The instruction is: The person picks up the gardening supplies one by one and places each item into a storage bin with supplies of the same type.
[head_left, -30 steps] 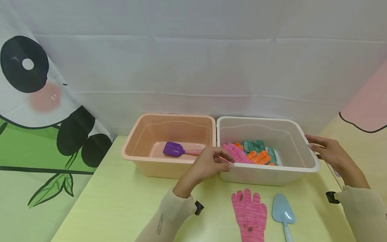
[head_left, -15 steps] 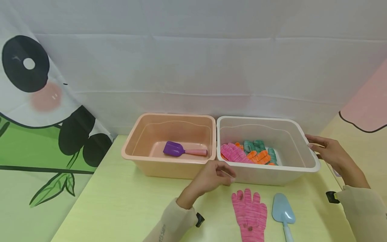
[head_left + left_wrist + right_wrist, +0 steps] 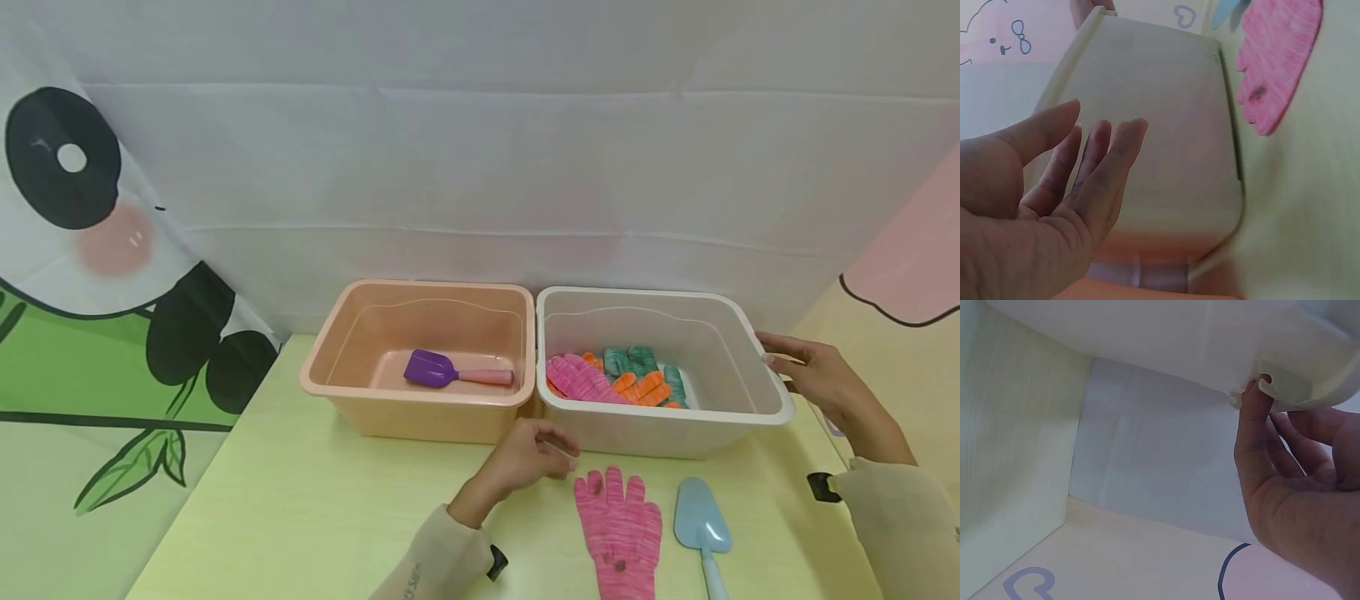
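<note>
My left hand [image 3: 536, 454] hovers over the table in front of the two bins, its fingers loosely bent and holding nothing. Just right of it lies a pink knit glove [image 3: 618, 525] with dark spots, fingers pointing away from me. A light blue trowel [image 3: 702, 525] lies beside the glove, its handle end cut off by the view. At the right end of the white bin [image 3: 667, 433], my right hand [image 3: 832, 387] grips the rim, fingertips tucked under its lip [image 3: 1285, 387]. Inside that bin are pink gloves [image 3: 585, 381], orange gloves [image 3: 643, 389] and green gloves [image 3: 632, 361].
Against the white bin's left side stands a peach bin [image 3: 420, 412]. In it lies a small purple shovel [image 3: 431, 369] with a pink handle. A pale cloth wall [image 3: 480, 167] rises right behind both bins. The yellow-green table [image 3: 285, 500] extends to the left.
My left hand has left the front left corner of the white bin and lowered toward me, near the pink glove's fingertips. My right hand stays at the white bin's rim.
</note>
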`<state>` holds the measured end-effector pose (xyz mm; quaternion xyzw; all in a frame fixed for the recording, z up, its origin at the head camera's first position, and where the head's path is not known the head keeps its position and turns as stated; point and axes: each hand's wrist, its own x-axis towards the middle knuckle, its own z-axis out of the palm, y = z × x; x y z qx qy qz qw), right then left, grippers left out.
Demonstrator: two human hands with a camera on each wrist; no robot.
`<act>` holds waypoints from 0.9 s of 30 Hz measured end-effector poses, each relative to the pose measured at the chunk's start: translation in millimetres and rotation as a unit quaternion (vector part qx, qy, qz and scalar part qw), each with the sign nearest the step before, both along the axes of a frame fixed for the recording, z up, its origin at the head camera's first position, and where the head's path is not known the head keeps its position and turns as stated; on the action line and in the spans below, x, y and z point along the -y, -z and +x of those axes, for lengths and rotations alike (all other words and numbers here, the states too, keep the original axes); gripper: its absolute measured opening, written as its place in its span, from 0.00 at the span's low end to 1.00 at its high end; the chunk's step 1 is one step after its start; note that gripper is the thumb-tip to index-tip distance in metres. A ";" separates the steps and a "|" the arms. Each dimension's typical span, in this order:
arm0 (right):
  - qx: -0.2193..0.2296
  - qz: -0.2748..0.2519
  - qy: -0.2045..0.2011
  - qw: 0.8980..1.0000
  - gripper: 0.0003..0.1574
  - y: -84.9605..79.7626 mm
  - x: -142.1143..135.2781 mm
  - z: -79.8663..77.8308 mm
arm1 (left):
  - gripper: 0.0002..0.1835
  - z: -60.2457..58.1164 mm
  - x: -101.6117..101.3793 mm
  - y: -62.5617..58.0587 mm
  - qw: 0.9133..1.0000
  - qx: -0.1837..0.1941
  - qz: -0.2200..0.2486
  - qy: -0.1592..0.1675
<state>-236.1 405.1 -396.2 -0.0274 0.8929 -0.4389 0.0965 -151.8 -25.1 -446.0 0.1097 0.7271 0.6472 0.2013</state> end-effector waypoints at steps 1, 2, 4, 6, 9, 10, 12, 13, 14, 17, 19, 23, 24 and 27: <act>0.001 0.000 0.000 1.000 0.38 -0.2 -0.1 -0.2 | 0.11 0.3 -0.7 2.4 1.000 0.002 0.000 -0.002; 0.002 0.000 -0.001 1.000 0.38 -0.4 -0.2 -0.4 | 0.11 0.7 -1.3 5.0 1.000 0.003 0.000 -0.004; 0.003 0.001 -0.002 1.000 0.38 -0.7 -0.4 -0.7 | 0.10 1.1 -3.1 10.3 1.000 0.006 0.000 -0.009; 0.003 0.004 -0.002 1.000 0.38 -1.0 -0.3 -0.8 | 0.10 0.8 -5.2 16.5 1.000 0.006 -0.005 -0.013; -0.001 0.005 -0.002 1.000 0.38 -0.5 -0.3 -1.0 | 0.09 0.7 -8.4 24.5 1.000 0.004 -0.020 -0.018; -0.002 0.005 -0.002 1.000 0.37 -0.4 -0.3 -1.1 | 0.09 0.9 -9.5 26.6 0.999 0.005 -0.026 -0.018; -0.004 0.006 -0.003 1.000 0.37 -0.3 -0.3 -1.4 | 0.09 1.6 -11.7 30.2 0.999 0.008 -0.041 -0.019; -0.004 0.006 -0.003 1.000 0.37 -0.3 -0.4 -1.4 | 0.09 1.8 -13.0 32.0 0.999 0.012 -0.047 -0.019; -0.004 0.007 -0.003 1.000 0.37 -0.2 -0.5 -1.4 | 0.09 2.1 -14.2 33.5 0.998 0.015 -0.051 -0.020; -0.003 0.006 -0.002 1.000 0.38 0.2 -0.7 -1.5 | 0.10 3.2 -17.8 37.2 0.998 0.020 -0.061 -0.018; -0.003 0.005 -0.001 1.000 0.38 0.4 -0.7 -1.4 | 0.10 4.1 -20.0 39.2 0.998 0.020 -0.061 -0.017; -0.003 0.005 -0.001 1.000 0.38 0.2 -0.3 -1.3 | 0.11 5.1 -23.7 44.0 0.998 0.011 -0.060 -0.015; -0.002 0.005 -0.001 1.000 0.38 0.0 -0.2 -1.4 | 0.11 5.2 -24.5 45.1 0.998 0.007 -0.060 -0.015; 0.001 0.005 -0.001 1.000 0.38 -0.6 -0.2 -1.5 | 0.12 5.3 -26.7 48.5 0.998 -0.004 -0.068 -0.013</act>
